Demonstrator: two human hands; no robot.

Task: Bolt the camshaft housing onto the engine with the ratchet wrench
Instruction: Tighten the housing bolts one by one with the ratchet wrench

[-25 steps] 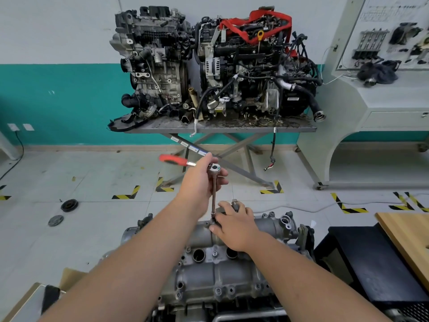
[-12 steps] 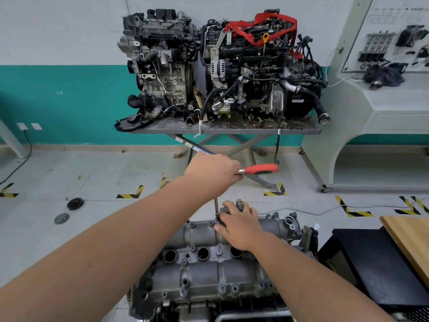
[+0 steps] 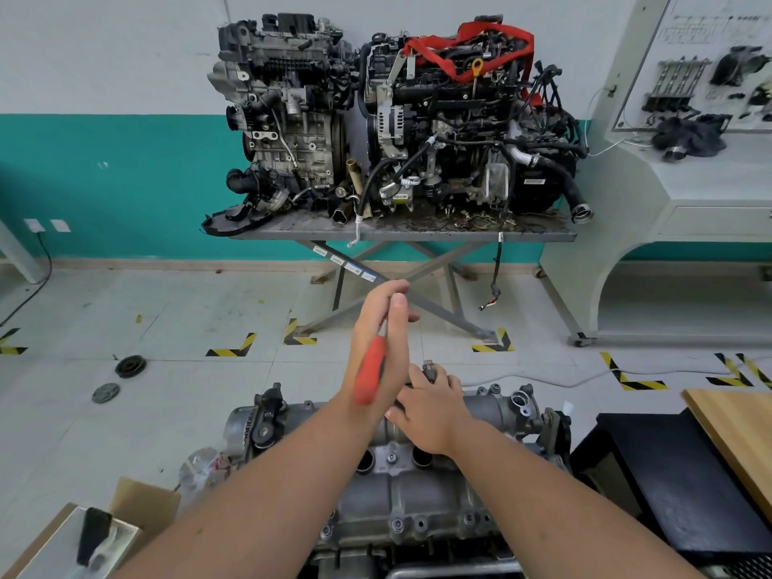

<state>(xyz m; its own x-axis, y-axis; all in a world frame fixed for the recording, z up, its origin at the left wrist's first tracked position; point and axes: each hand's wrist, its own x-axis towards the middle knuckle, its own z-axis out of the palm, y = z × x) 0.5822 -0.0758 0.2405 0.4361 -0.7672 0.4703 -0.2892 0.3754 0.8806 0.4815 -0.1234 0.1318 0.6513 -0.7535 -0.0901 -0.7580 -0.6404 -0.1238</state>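
Observation:
The grey camshaft housing (image 3: 417,495) lies on top of the engine just below me, with round plug holes and several bolts along its edges. My left hand (image 3: 382,328) is raised above its far edge and grips the head of the ratchet wrench (image 3: 369,371). The red handle points down and towards me. My right hand (image 3: 432,405) rests on the housing's far edge, its fingers curled round the foot of the ratchet's extension bar. The bar and the bolt under it are hidden behind my hands.
Two engines stand on a scissor-leg table (image 3: 401,234) by the far wall. A white display bench (image 3: 668,202) is at the right, with a wooden top (image 3: 735,432) and black cabinet (image 3: 668,474) nearer. A cardboard box (image 3: 138,507) sits lower left, and two pulleys (image 3: 130,366) lie on the floor.
The red handle swung from pointing left, round to the right, and now points towards me. My right hand stayed at the foot of the extension.

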